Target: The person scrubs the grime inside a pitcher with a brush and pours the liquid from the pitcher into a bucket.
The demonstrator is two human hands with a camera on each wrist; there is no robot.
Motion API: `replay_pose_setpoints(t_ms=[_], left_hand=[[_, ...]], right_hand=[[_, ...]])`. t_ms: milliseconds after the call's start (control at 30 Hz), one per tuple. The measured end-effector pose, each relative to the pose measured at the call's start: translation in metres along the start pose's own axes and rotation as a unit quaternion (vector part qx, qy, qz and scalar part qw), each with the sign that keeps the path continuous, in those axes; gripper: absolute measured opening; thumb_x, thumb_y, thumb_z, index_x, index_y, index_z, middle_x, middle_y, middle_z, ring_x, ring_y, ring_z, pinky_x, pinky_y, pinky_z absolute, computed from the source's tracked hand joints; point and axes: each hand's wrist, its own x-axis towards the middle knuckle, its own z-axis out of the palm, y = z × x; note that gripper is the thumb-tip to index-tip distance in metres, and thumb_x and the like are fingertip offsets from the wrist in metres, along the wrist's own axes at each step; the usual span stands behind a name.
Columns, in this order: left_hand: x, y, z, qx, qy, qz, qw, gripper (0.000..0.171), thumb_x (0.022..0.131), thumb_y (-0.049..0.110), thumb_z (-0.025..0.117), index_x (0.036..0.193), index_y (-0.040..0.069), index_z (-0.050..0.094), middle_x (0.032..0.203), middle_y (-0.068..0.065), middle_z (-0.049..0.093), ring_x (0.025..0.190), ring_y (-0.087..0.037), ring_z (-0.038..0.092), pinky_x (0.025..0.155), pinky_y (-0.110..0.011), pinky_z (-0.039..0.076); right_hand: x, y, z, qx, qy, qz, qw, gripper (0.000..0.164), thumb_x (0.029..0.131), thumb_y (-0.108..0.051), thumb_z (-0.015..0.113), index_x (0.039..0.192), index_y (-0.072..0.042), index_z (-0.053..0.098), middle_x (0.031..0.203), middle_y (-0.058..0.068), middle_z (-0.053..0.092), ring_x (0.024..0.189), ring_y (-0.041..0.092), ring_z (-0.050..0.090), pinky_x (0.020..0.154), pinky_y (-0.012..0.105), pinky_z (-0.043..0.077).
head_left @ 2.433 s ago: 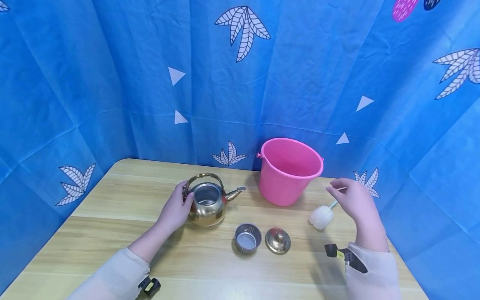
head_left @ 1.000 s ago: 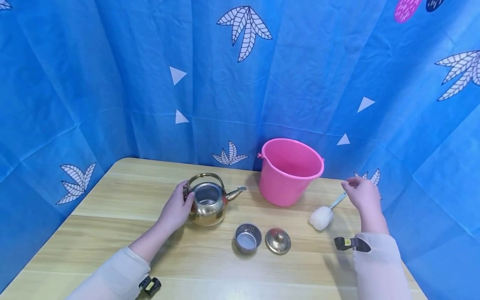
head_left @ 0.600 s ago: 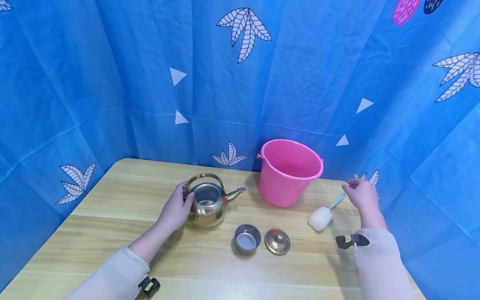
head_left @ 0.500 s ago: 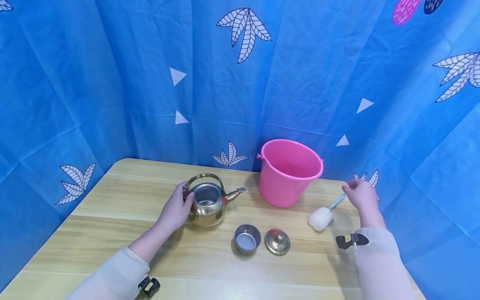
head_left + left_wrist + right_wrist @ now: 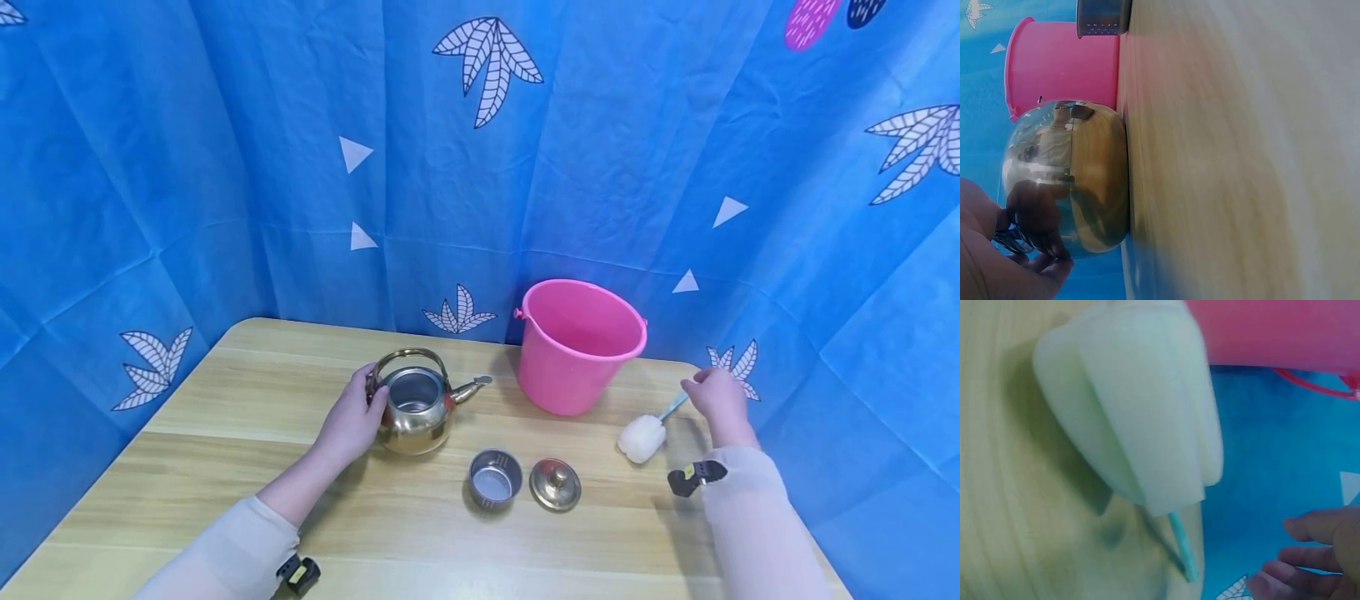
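My left hand point(image 5: 358, 414) grips the brass-coloured teapot point(image 5: 415, 435) at the base of its arched handle point(image 5: 408, 355). The pot stands lidless on the table, spout to the right. In the left wrist view, fingertips rest against the shiny pot wall point(image 5: 1094, 181). On the right, my right hand point(image 5: 722, 402) hovers beside the pale green handle point(image 5: 674, 406) of a white sponge brush point(image 5: 642, 439) lying on the table. The right wrist view shows loosely bent fingers point(image 5: 1307, 558), apart from the handle's end. A metal strainer cup point(image 5: 495, 481) sits near the teapot lid point(image 5: 555, 485).
A pink bucket point(image 5: 564, 385) stands at the back of the wooden table point(image 5: 420, 554), between teapot and brush. Behind the table hangs a blue curtain point(image 5: 630, 142) with leaf prints. It also rises close along the right side, near my right hand.
My right hand has moved rightward from over the brush handle, then slightly lower and a little back to the left. The left hand and teapot stay put.
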Motion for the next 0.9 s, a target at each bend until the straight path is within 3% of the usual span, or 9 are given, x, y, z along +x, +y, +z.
replay_pose_setpoints(t_ms=[167, 233, 433, 567, 767, 900], left_hand=[[0.0, 0.0, -0.001, 0.003, -0.003, -0.004, 1.0, 0.056, 0.108, 0.021, 0.044, 0.154, -0.005, 0.023, 0.131, -0.029, 0.056, 0.13, -0.046, 0.049, 0.112, -0.059, 0.034], [-0.001, 0.001, -0.001, 0.002, -0.005, -0.004, 1.0, 0.057, 0.108, 0.02, 0.043, 0.154, -0.005, 0.023, 0.13, -0.028, 0.057, 0.129, -0.046, 0.049, 0.112, -0.059, 0.034], [0.0, 0.001, 0.0, -0.003, -0.002, -0.001, 1.0, 0.056, 0.108, 0.02, 0.044, 0.153, -0.006, 0.024, 0.118, -0.024, 0.061, 0.124, -0.044, 0.053, 0.111, -0.058, 0.036], [0.0, 0.002, 0.0, -0.004, 0.0, 0.001, 1.0, 0.056, 0.107, 0.019, 0.045, 0.152, -0.007, 0.025, 0.123, -0.026, 0.059, 0.125, -0.044, 0.053, 0.111, -0.058, 0.037], [-0.001, 0.002, -0.001, -0.001, 0.0, 0.005, 1.0, 0.056, 0.107, 0.019, 0.045, 0.152, -0.007, 0.025, 0.127, -0.029, 0.057, 0.126, -0.046, 0.052, 0.111, -0.059, 0.036], [-0.001, 0.001, -0.001, 0.002, -0.001, 0.007, 1.0, 0.055, 0.107, 0.019, 0.045, 0.152, -0.008, 0.025, 0.135, -0.031, 0.052, 0.129, -0.047, 0.049, 0.111, -0.059, 0.036]], right_hand=[[0.003, 0.006, 0.008, -0.013, -0.002, -0.006, 1.0, 0.043, 0.095, -0.02, 0.058, 0.114, 0.02, 0.056, 0.098, 0.034, 0.065, 0.083, 0.043, 0.065, 0.083, 0.057, 0.051], [0.003, 0.008, 0.01, -0.006, -0.006, 0.001, 1.0, 0.042, 0.095, -0.019, 0.058, 0.112, 0.019, 0.057, 0.094, 0.032, 0.065, 0.078, 0.038, 0.066, 0.08, 0.055, 0.052], [0.006, 0.016, 0.016, 0.004, -0.028, 0.024, 0.999, 0.035, 0.095, -0.017, 0.06, 0.103, 0.017, 0.063, 0.097, 0.032, 0.066, 0.086, 0.041, 0.063, 0.081, 0.055, 0.052], [0.01, 0.024, 0.02, -0.006, -0.045, 0.027, 0.999, 0.035, 0.095, -0.018, 0.06, 0.101, 0.016, 0.064, 0.099, 0.032, 0.066, 0.091, 0.044, 0.062, 0.087, 0.058, 0.049], [0.013, 0.027, 0.028, -0.021, -0.07, 0.026, 0.997, 0.032, 0.097, -0.022, 0.059, 0.084, 0.006, 0.065, 0.073, 0.014, 0.058, 0.071, 0.03, 0.054, 0.07, 0.046, 0.048], [0.013, 0.026, 0.033, 0.016, -0.093, 0.057, 0.994, 0.032, 0.099, -0.024, 0.059, 0.096, 0.007, 0.067, 0.073, 0.01, 0.057, 0.074, 0.028, 0.053, 0.069, 0.039, 0.045]])
